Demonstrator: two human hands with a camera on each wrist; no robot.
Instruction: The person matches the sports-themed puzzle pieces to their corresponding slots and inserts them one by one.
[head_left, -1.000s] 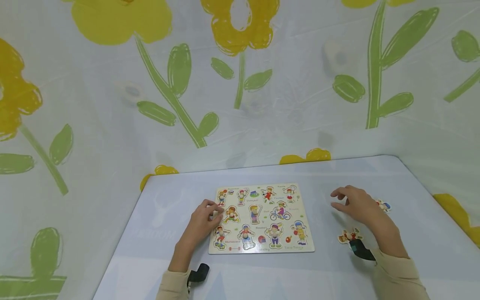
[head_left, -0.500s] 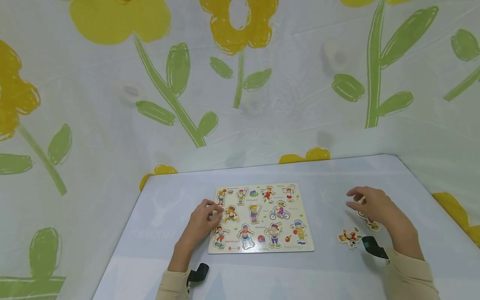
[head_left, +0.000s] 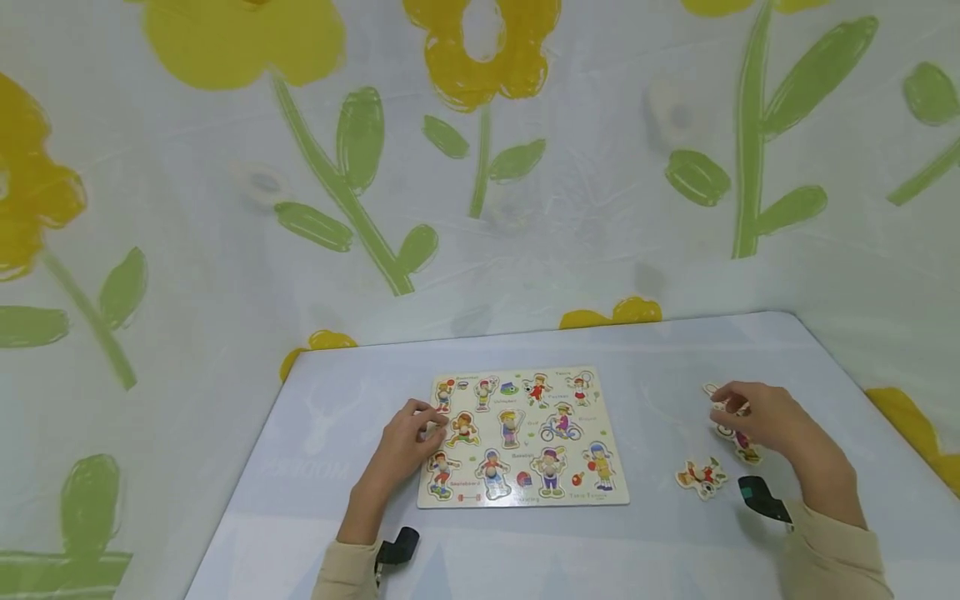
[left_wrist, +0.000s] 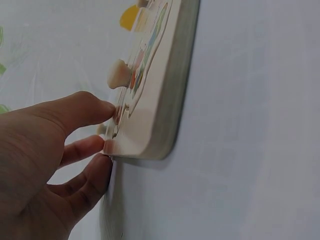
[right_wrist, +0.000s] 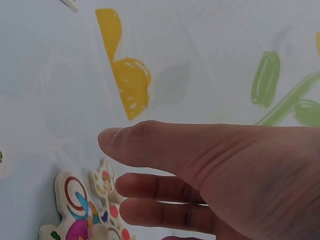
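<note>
My left hand [head_left: 408,437] rests at the left edge of a wooden peg puzzle board [head_left: 525,500] printed with sports children. In the left wrist view its fingertips touch the board's rim and top face beside a round knob [left_wrist: 119,75]. On the right, my right hand [head_left: 765,417] hovers over loose puzzle pieces, its thumb and fingers apart with nothing between them. Below those fingers, in the right wrist view, lie a bicycle-rider piece [right_wrist: 77,227] and another figure piece [right_wrist: 106,182], partly hidden. A soccer-player piece [head_left: 701,477] lies nearer me, left of the right wrist.
The board and loose pieces lie on a pale table [head_left: 495,554]. Behind rises a white curtain [head_left: 585,183] with yellow flowers and green leaves. Each wrist carries a small black camera, one at the left [head_left: 399,545] and one at the right [head_left: 763,498].
My right hand has moved rightward, past the soccer-player piece, to above the bicycle-rider piece. That soccer piece, partly covered before, now shows fully. The left hand stays at the board.
</note>
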